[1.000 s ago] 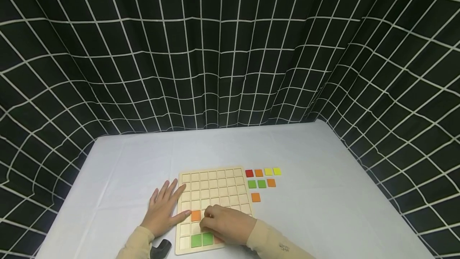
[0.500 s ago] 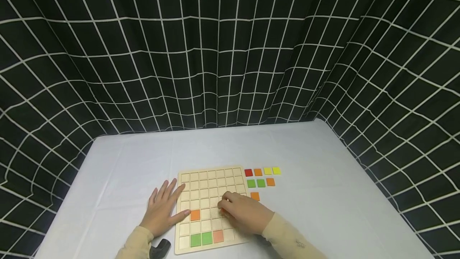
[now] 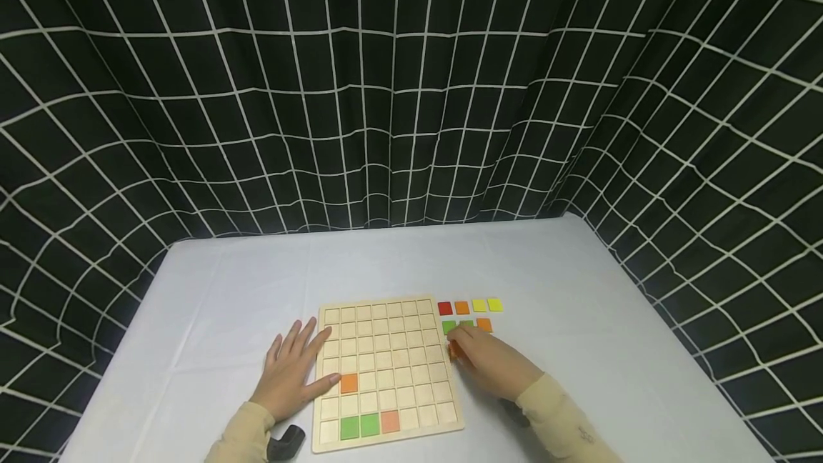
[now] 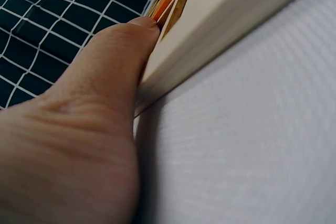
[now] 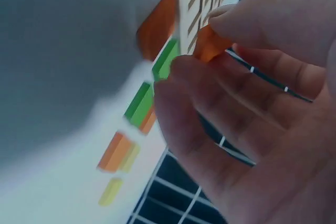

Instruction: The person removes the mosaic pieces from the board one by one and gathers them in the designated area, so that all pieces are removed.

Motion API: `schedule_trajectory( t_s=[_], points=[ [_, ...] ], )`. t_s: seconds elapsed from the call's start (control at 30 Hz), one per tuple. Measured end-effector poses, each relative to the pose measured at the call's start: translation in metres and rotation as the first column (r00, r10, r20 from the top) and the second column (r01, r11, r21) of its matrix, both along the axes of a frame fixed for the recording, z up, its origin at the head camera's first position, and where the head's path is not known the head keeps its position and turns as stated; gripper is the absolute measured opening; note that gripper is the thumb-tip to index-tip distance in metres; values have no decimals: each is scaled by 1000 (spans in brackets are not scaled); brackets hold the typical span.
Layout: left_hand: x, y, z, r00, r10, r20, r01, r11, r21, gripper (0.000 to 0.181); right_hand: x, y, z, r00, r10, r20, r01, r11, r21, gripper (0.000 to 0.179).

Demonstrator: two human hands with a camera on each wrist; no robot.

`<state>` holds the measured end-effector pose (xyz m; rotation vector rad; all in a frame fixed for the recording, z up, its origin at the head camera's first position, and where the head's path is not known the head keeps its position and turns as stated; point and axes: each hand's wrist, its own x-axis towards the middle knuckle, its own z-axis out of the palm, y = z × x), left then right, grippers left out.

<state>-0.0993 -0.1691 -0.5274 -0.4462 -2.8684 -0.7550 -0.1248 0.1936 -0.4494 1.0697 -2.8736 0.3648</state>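
Pinching an orange tile (image 5: 211, 45) between thumb and fingers, the right hand (image 3: 491, 361) is over the bench (image 3: 579, 377), just beside the right edge of the grid board (image 3: 401, 358). The left hand (image 3: 286, 379), fingers straight and apart, rests at the board's left edge.

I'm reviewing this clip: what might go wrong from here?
The right hand might nudge the green tiles, as it is right beside them. The orange tile pinched in its fingers could slip. The left hand rests on the left side of the board and may shift it by pressing sideways.
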Motion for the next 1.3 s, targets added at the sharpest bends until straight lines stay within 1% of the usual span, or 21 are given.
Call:
schedule_trajectory(
  t_s=[0.13,0.23,0.37,0.53,0.63,0.77,0.93,1.03,1.2,1.3],
  points=[
    [0,0,1,1000,1,25,-1,1000,-11,82,0,12,-3,997,-72,31,73,997,-19,17],
    [0,0,2,999,3,35,-3,1000,-19,82,0,18,-5,995,-96,3,96,995,-17,17],
    [0,0,2,999,2,32,-1,1000,-13,82,-2,22,-9,992,-125,-20,126,992,24,21],
    [-1,0,-1,1000,6,24,-6,1000,-25,82,-5,25,-12,985,-174,14,173,983,62,21],
    [-1,0,-2,1000,12,10,-11,1000,-25,82,-7,26,-13,986,-169,12,168,984,64,20],
    [-2,0,-5,1000,12,-14,-12,1000,-18,81,-9,27,-14,990,-138,10,137,988,69,17],
    [-1,0,-5,1000,7,-19,-7,1000,-14,82,-10,27,-16,995,-102,-23,103,993,65,16],
    [-2,0,-6,1000,5,-21,-5,1000,-17,81,-10,28,-16,995,-98,-35,100,993,65,16],
    [-2,-1,-6,1000,2,-23,-2,1000,-21,81,-8,26,-11,994,-103,-20,105,991,78,11],
    [-1,-1,-5,1000,3,-19,-3,1000,-9,81,-7,23,-6,995,-93,-38,95,993,74,9]
  ],
)
